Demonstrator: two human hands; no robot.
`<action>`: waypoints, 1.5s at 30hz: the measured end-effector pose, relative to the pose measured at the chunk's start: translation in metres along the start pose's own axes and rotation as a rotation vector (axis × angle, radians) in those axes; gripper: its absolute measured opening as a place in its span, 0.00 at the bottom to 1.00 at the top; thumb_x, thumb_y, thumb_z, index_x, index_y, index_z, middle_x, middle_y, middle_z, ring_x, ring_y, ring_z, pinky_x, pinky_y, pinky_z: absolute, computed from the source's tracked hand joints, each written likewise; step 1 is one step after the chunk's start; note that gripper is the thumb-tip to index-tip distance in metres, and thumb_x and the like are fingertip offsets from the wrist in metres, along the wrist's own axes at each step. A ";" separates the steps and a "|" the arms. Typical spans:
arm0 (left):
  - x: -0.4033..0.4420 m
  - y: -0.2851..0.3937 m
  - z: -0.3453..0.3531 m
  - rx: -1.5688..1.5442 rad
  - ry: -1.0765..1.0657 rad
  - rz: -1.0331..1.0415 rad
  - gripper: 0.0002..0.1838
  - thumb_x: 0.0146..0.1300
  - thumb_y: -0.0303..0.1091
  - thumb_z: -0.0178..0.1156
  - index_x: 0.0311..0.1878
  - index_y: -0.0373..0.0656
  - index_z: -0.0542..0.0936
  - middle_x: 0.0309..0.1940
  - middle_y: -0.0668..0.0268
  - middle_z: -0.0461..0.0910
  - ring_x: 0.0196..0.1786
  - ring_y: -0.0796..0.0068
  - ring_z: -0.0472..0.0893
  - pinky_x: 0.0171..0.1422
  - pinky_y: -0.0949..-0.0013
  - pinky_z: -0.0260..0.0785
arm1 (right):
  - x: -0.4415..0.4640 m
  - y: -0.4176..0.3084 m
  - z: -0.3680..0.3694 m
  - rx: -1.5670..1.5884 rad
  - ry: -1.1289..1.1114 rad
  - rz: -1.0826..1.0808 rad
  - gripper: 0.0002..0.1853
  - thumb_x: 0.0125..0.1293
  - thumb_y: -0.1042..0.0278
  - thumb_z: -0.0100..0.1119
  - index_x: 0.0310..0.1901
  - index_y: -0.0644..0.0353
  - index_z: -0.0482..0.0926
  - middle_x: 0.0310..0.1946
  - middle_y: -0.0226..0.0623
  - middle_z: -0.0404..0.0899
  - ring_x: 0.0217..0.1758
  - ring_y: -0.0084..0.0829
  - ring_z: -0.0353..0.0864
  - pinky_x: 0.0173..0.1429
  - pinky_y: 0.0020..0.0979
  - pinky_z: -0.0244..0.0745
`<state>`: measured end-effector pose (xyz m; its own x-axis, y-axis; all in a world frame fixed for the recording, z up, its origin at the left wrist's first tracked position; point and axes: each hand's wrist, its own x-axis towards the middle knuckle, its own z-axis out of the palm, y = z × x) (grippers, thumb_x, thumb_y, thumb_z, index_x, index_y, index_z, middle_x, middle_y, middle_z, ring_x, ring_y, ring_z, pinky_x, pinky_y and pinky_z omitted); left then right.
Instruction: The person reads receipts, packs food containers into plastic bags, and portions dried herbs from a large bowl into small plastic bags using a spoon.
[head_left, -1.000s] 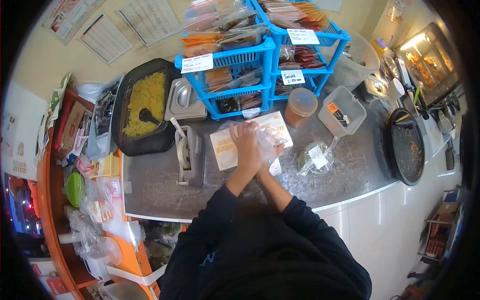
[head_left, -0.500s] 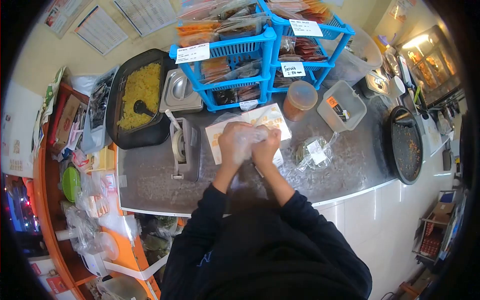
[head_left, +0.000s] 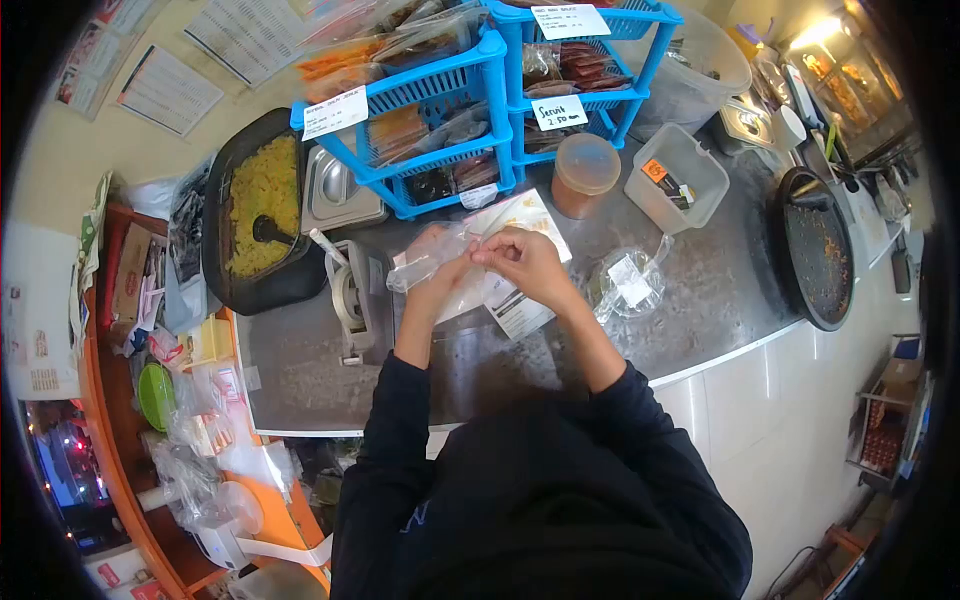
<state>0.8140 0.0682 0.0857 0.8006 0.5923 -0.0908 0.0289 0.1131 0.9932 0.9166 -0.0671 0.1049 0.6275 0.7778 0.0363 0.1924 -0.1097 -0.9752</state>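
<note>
A crumpled clear plastic bag [head_left: 425, 262] is bunched between my two hands, its loose part spreading to the left. My left hand [head_left: 436, 288] is closed around it, some of the fingers hidden behind the film. From the right, my right hand [head_left: 524, 264] pinches the bag with thumb and fingertips, close against the left fingers. Beneath both hands lies a white sheet or flat box with orange print [head_left: 545, 215], partly covered. A printed paper slip [head_left: 520, 314] rests on the counter just below my right hand.
A tape dispenser [head_left: 368, 290] stands left, near a black tray of yellow rice [head_left: 262, 205]. Behind are blue stacked baskets [head_left: 505, 110], a lidded jar [head_left: 585, 178] and a clear tub [head_left: 700, 205]. Right lie a labelled clear packet [head_left: 630, 282] and a round dark pan [head_left: 815, 260].
Both hands have gone from fists bunched on the bag to a fingertip hold. The bag now fans out leftward, more of the printed slip shows, and the camera view has shifted.
</note>
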 end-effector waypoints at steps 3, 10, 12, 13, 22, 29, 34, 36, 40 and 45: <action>0.001 0.001 -0.001 0.094 -0.017 0.058 0.11 0.56 0.27 0.64 0.40 0.41 0.74 0.35 0.67 0.79 0.34 0.84 0.77 0.34 0.80 0.68 | 0.005 0.005 -0.003 -0.067 -0.033 -0.060 0.12 0.52 0.59 0.68 0.29 0.59 0.83 0.20 0.29 0.72 0.22 0.20 0.66 0.27 0.25 0.61; 0.000 0.005 -0.010 0.081 -0.180 0.149 0.11 0.54 0.27 0.65 0.38 0.39 0.74 0.36 0.64 0.80 0.35 0.83 0.77 0.37 0.78 0.69 | 0.006 0.002 -0.005 -0.007 -0.045 0.013 0.10 0.53 0.64 0.68 0.30 0.61 0.82 0.20 0.26 0.68 0.23 0.17 0.60 0.27 0.23 0.57; 0.000 0.005 -0.008 0.046 -0.123 0.092 0.11 0.52 0.26 0.65 0.37 0.39 0.74 0.37 0.64 0.80 0.35 0.83 0.77 0.39 0.78 0.69 | 0.006 0.003 -0.006 -0.062 -0.053 -0.060 0.10 0.53 0.64 0.68 0.30 0.61 0.82 0.19 0.26 0.66 0.22 0.17 0.59 0.27 0.23 0.56; 0.001 0.003 -0.002 0.012 -0.055 0.044 0.11 0.51 0.25 0.65 0.37 0.39 0.74 0.37 0.64 0.80 0.35 0.83 0.77 0.39 0.78 0.69 | 0.005 0.004 -0.006 -0.089 -0.058 -0.095 0.09 0.53 0.64 0.68 0.30 0.61 0.82 0.19 0.25 0.65 0.22 0.17 0.59 0.27 0.23 0.56; -0.001 0.016 -0.001 0.199 -0.191 0.272 0.11 0.49 0.24 0.65 0.36 0.40 0.74 0.37 0.64 0.80 0.40 0.77 0.78 0.44 0.74 0.70 | 0.006 0.005 -0.010 -0.011 -0.069 0.022 0.08 0.56 0.67 0.65 0.29 0.62 0.80 0.19 0.21 0.66 0.21 0.14 0.58 0.26 0.20 0.55; 0.001 0.034 0.013 0.302 -0.183 0.487 0.11 0.46 0.25 0.67 0.33 0.41 0.76 0.34 0.65 0.80 0.37 0.74 0.78 0.42 0.72 0.69 | 0.014 0.009 -0.014 0.310 -0.151 0.126 0.13 0.63 0.60 0.59 0.32 0.63 0.78 0.19 0.23 0.70 0.19 0.14 0.65 0.24 0.19 0.61; 0.013 0.012 0.003 0.353 -0.217 0.603 0.11 0.43 0.25 0.65 0.32 0.40 0.75 0.34 0.63 0.79 0.38 0.72 0.78 0.44 0.73 0.69 | 0.006 -0.018 -0.022 -0.062 -0.144 0.092 0.11 0.65 0.59 0.53 0.33 0.59 0.76 0.19 0.33 0.73 0.19 0.23 0.72 0.25 0.24 0.65; 0.012 0.010 -0.001 0.366 -0.241 0.541 0.11 0.42 0.24 0.64 0.30 0.39 0.74 0.34 0.63 0.79 0.40 0.73 0.78 0.46 0.72 0.69 | 0.003 -0.019 -0.019 -0.273 -0.036 -0.115 0.10 0.64 0.61 0.52 0.32 0.57 0.76 0.19 0.39 0.75 0.19 0.31 0.75 0.24 0.30 0.66; 0.012 0.016 -0.001 0.562 -0.203 0.596 0.11 0.41 0.27 0.63 0.29 0.40 0.73 0.30 0.63 0.78 0.37 0.68 0.77 0.42 0.69 0.67 | 0.017 0.005 -0.019 -0.632 0.186 -0.504 0.07 0.62 0.64 0.51 0.30 0.55 0.75 0.22 0.41 0.77 0.22 0.41 0.77 0.26 0.38 0.70; 0.007 0.011 -0.015 0.560 -0.197 0.547 0.13 0.40 0.27 0.63 0.31 0.40 0.71 0.31 0.62 0.74 0.39 0.66 0.75 0.42 0.69 0.65 | 0.034 0.016 -0.044 -0.838 0.325 -0.437 0.08 0.62 0.63 0.53 0.31 0.57 0.74 0.21 0.40 0.76 0.22 0.43 0.77 0.24 0.40 0.71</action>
<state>0.8108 0.0854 0.0945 0.8775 0.2902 0.3817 -0.1440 -0.5997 0.7871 0.9740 -0.0699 0.0997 0.5267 0.6609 0.5346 0.8468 -0.3529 -0.3980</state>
